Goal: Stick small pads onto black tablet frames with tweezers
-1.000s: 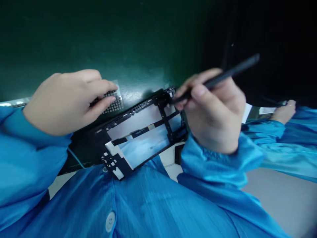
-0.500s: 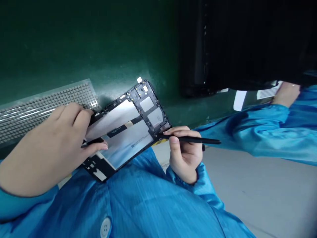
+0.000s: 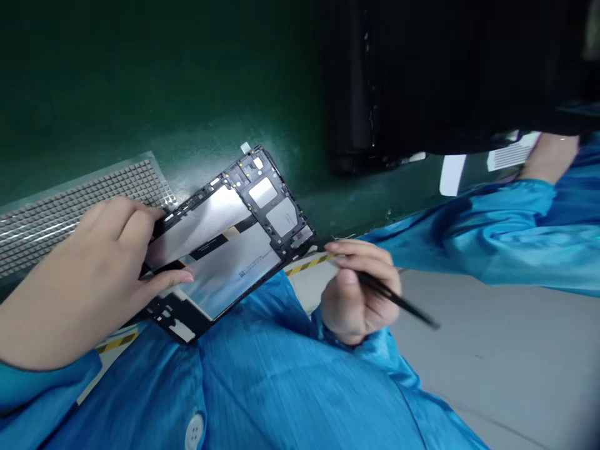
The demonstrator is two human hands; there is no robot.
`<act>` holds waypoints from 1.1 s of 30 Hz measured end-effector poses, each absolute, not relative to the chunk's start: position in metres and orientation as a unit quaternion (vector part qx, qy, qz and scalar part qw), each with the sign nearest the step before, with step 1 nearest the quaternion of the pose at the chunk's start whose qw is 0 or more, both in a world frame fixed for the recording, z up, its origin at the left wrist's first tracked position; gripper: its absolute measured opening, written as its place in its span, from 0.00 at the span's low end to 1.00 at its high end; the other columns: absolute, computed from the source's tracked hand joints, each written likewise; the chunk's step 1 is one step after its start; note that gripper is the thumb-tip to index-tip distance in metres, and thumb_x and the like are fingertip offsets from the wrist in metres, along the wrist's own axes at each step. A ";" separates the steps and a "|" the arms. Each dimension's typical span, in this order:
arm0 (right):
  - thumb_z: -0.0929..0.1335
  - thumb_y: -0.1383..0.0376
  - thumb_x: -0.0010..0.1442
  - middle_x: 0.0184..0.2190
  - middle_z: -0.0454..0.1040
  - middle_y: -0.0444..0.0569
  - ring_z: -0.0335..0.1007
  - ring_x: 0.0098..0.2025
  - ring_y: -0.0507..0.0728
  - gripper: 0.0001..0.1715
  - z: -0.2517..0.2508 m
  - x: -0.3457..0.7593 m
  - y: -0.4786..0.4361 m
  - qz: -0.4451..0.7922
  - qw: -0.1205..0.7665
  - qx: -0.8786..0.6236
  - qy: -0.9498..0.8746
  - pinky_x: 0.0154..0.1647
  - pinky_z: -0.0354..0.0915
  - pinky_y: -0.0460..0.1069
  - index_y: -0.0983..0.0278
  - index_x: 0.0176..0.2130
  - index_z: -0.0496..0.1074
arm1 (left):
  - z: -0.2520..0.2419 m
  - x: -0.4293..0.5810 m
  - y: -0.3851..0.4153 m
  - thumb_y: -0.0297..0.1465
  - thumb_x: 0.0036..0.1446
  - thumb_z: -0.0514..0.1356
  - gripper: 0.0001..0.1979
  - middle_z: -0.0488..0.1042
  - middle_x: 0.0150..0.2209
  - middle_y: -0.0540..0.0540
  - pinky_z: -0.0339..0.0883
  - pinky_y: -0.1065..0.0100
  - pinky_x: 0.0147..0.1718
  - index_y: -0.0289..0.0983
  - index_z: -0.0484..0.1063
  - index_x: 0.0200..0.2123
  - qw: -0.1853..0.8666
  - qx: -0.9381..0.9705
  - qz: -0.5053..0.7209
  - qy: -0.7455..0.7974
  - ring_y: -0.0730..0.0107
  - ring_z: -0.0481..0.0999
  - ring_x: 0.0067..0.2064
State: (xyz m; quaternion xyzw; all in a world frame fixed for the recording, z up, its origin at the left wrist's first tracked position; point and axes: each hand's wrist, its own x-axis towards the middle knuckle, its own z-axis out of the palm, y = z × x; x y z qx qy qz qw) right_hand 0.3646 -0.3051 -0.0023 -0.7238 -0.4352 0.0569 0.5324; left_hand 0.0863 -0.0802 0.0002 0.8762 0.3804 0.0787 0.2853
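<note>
My left hand [image 3: 103, 269] grips the near-left end of an opened tablet frame [image 3: 282, 215], thumb across its silvery inner face and fingers at the upper edge. The frame is tilted, with a black board section at its far right end and a small pale tab sticking out at the top corner. To the right of the frame, apart from its corner, my right hand [image 3: 360, 290] is closed around black tweezers [image 3: 398, 302]. Their rear end points down and to the right. The tips are blurred near my fingers, so I cannot tell if they hold anything.
A clear sheet with rows of small grey squares [image 3: 94, 206] lies on the green table [image 3: 187, 75] at left. A large black object [image 3: 445, 81] fills the upper right. Beside it are white paper pieces [image 3: 452, 175] and another person's blue-sleeved arm [image 3: 497, 231].
My right hand has drawn the tweezers away from the frame's lower right corner, and their rear end has swung downward. The left hand keeps its hold; the whole view has shifted slightly.
</note>
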 end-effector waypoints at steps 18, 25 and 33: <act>0.82 0.60 0.45 0.46 0.88 0.46 0.85 0.42 0.64 0.30 0.084 0.344 -0.112 0.430 0.543 -0.661 -0.288 0.41 0.79 0.55 0.55 0.50 0.85 | -0.002 0.064 -0.068 0.47 0.79 0.55 0.21 0.74 0.40 0.48 0.71 0.72 0.33 0.36 0.72 0.59 0.310 0.665 0.549 0.401 0.76 0.71 0.34; 0.74 0.64 0.56 0.31 0.78 0.45 0.76 0.34 0.55 0.07 0.080 0.216 0.150 0.459 0.506 -0.594 -0.425 0.37 0.73 0.48 0.61 0.36 0.74 | -0.003 0.064 -0.065 0.44 0.75 0.62 0.18 0.68 0.28 0.55 0.65 0.76 0.28 0.35 0.73 0.39 0.247 0.732 0.562 0.296 0.81 0.64 0.27; 0.68 0.58 0.78 0.42 0.82 0.53 0.77 0.40 0.55 0.15 0.064 0.225 0.240 0.389 0.369 -0.696 -0.477 0.41 0.73 0.48 0.64 0.40 0.76 | -0.015 0.077 -0.068 0.41 0.69 0.59 0.12 0.70 0.25 0.51 0.60 0.70 0.25 0.38 0.73 0.38 0.300 0.775 0.496 0.253 0.77 0.65 0.25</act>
